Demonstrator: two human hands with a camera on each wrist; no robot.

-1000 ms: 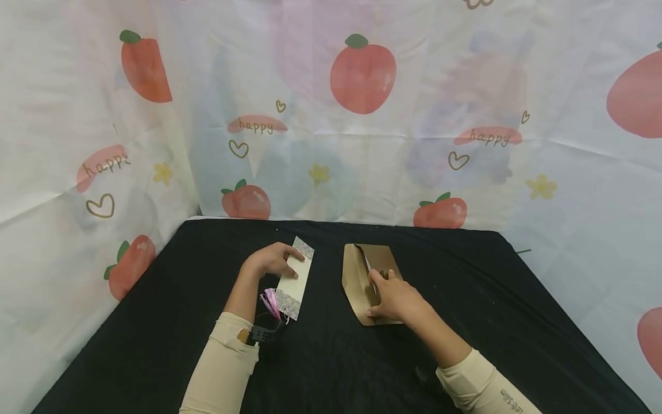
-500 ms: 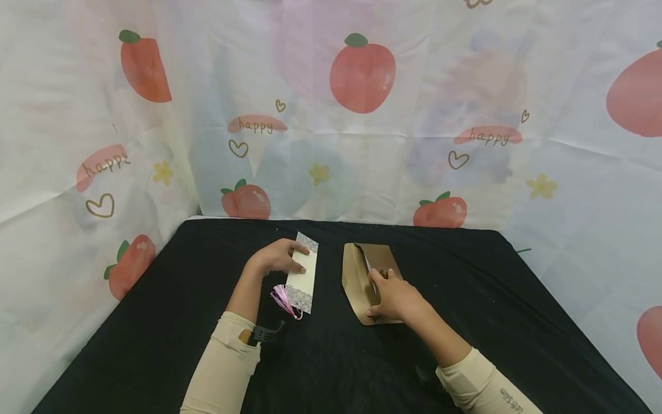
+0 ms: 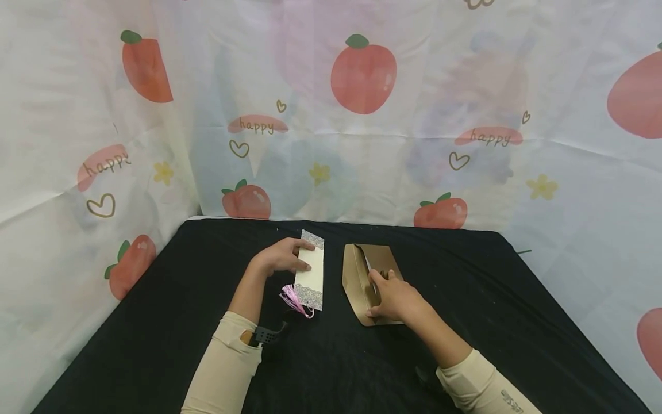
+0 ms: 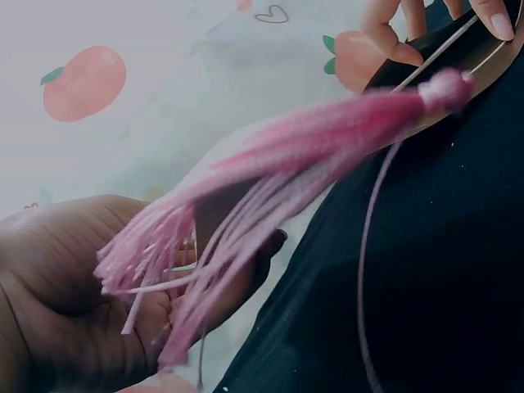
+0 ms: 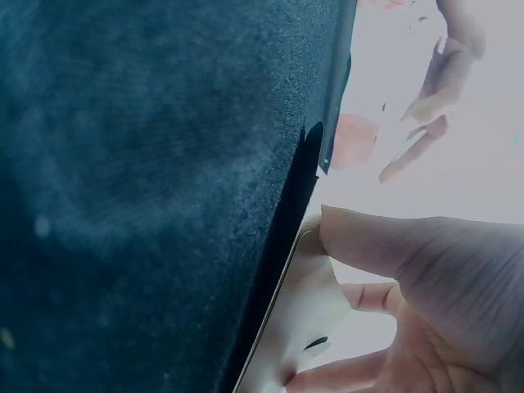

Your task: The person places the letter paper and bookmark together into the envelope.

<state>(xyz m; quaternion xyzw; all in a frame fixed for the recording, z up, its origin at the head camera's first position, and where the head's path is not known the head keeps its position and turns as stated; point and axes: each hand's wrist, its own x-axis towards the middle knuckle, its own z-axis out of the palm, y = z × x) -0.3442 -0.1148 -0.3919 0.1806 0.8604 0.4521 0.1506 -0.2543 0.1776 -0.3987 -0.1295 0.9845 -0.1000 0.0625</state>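
A cream bookmark (image 3: pixel 311 276) with silver lace-patterned ends is held by my left hand (image 3: pixel 281 256), thumb and fingers at its left edge. From its near end hangs a pink tassel (image 3: pixel 292 298); in the left wrist view the tassel (image 4: pixel 278 164) covers much of the bookmark and fingers. To the right lies a golden-brown envelope (image 3: pixel 354 282), flap folded out to the left. My right hand (image 3: pixel 399 298) grips it at the gaping mouth, where a pale edge shows inside. The right wrist view has the thumb (image 5: pixel 360 237) against the envelope's edge.
A black cloth (image 3: pixel 331 368) covers the table under both hands. Behind and at the sides hangs a white curtain (image 3: pixel 362 167) printed with fruit, hearts and lettering. A black strap (image 3: pixel 266 334) is on the left wrist.
My left hand has carried the bookmark a little to the right and away from me, toward the envelope. The bookmark now stands straighter in view. My right hand and the envelope have stayed put.
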